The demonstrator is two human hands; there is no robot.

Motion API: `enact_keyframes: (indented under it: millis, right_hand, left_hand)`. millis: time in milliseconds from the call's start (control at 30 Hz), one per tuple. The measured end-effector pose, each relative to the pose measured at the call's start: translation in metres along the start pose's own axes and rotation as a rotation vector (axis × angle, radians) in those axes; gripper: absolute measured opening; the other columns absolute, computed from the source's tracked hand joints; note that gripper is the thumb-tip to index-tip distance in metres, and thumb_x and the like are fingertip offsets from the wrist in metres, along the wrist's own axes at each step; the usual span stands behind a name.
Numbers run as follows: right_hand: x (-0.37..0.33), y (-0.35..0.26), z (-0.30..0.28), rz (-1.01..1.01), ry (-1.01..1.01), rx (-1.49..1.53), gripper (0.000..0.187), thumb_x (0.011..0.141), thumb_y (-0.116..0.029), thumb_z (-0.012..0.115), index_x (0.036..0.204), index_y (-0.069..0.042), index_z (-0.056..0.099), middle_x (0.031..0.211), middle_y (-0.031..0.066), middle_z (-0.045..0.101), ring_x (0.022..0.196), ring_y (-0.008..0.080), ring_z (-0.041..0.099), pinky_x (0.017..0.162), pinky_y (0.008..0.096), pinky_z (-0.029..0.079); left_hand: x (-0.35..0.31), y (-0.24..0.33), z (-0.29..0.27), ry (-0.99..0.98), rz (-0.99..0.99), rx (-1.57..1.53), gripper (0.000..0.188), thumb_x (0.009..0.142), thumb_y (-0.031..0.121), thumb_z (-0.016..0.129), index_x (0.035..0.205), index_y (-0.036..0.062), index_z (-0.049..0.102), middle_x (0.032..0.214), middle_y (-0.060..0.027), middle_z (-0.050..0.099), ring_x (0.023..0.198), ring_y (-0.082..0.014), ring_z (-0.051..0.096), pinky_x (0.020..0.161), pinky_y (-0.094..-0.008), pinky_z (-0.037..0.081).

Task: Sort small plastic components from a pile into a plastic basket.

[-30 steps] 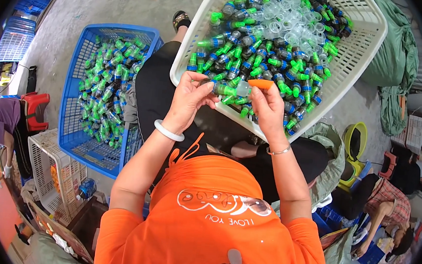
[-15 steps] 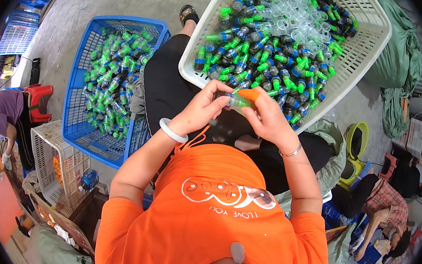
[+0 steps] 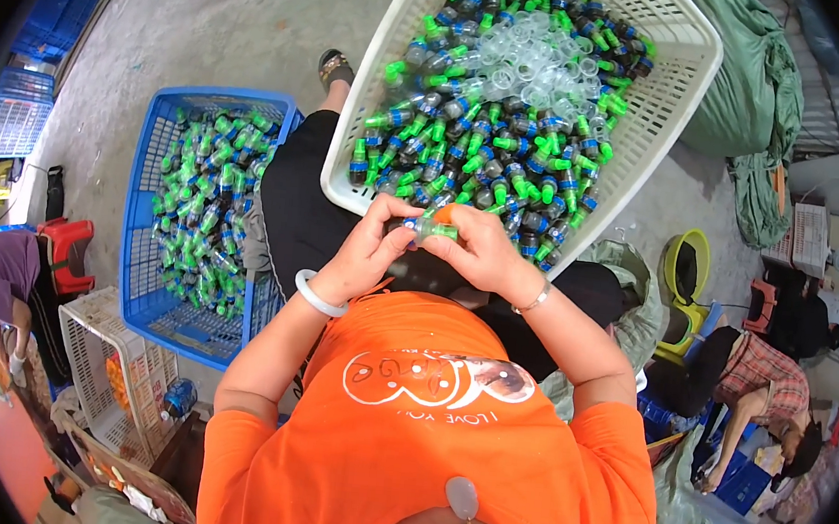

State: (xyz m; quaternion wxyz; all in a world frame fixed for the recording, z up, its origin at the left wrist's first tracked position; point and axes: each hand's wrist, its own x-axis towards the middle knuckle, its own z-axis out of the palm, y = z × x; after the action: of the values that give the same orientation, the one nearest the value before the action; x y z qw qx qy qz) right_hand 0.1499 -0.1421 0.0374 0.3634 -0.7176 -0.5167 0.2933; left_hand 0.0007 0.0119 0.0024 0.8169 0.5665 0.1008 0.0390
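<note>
Over my lap, both hands meet on a small dark bottle [image 3: 426, 229] with a green top, held roughly level. My left hand [image 3: 366, 249] is closed round its dark end. At the green end, my right hand [image 3: 488, 256] pinches it, with an orange cover on one finger. Just beyond my hands, a white basket [image 3: 343, 187] holds many such bottles with green tops and blue bands. Clear plastic caps [image 3: 529, 64] lie heaped on top of them. To the left, a blue basket [image 3: 183, 339] is filled with more of these bottles.
A white crate [image 3: 102, 374] lies at the lower left beside a red stool [image 3: 67, 253]. One person bends at the far left; another, in a checked shirt [image 3: 767, 377], bends at the right. Green sacks [image 3: 743, 101] and a yellow chair [image 3: 685, 285] stand on the right.
The view has shifted, so the baskets sit further left. The bottle stays between my hands; my right fingers have moved closer in around its green end.
</note>
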Motion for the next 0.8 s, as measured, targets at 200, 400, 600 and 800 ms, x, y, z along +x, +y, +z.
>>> enact_keyframes:
  millis: [200,400,600,800]
  right_hand:
    - [0.027,0.007,-0.007,0.122,0.075,-0.027,0.037,0.083,-0.033,0.068,0.103,-0.003,0.059,0.095,0.0169,0.06,0.08,0.0306,0.061,0.066,0.0411,0.049]
    - [0.061,0.114,-0.09,0.091,0.722,-0.656,0.036,0.078,-0.021,0.073,0.105,-0.003,0.056,0.1,0.0135,0.059,0.09,0.0308,0.057,0.077,0.0405,0.047]
    - [0.089,0.146,-0.097,0.179,0.683,-1.008,0.042,0.073,-0.02,0.076,0.107,-0.009,0.053,0.101,0.0089,0.056,0.098,0.0292,0.054,0.077,0.0428,0.043]
    - [0.096,0.144,-0.089,0.146,0.633,-1.099,0.042,0.072,-0.021,0.076,0.105,-0.01,0.053,0.1,0.0073,0.057,0.097,0.0275,0.054,0.076,0.0424,0.041]
  left_hand:
    - [-0.005,-0.015,-0.033,0.244,0.093,0.355,0.023,0.095,0.011,0.057,0.117,0.0043,0.052,0.106,-0.0066,0.055,0.098,-0.0145,0.055,0.086,-0.0282,0.046]
    - [-0.05,-0.022,-0.149,1.18,0.086,1.219,0.025,0.085,0.009,0.065,0.109,0.0017,0.061,0.101,-0.011,0.061,0.09,-0.0202,0.058,0.078,-0.0313,0.047]
    - [0.017,-0.006,-0.085,0.719,0.353,1.248,0.019,0.073,0.009,0.071,0.09,0.0053,0.065,0.087,-0.013,0.061,0.088,-0.0329,0.055,0.08,-0.0417,0.044]
    - [0.114,-0.041,-0.025,0.533,0.343,1.454,0.028,0.072,0.017,0.075,0.092,0.0075,0.058,0.09,-0.0097,0.054,0.088,-0.0293,0.053,0.077,-0.0407,0.043]
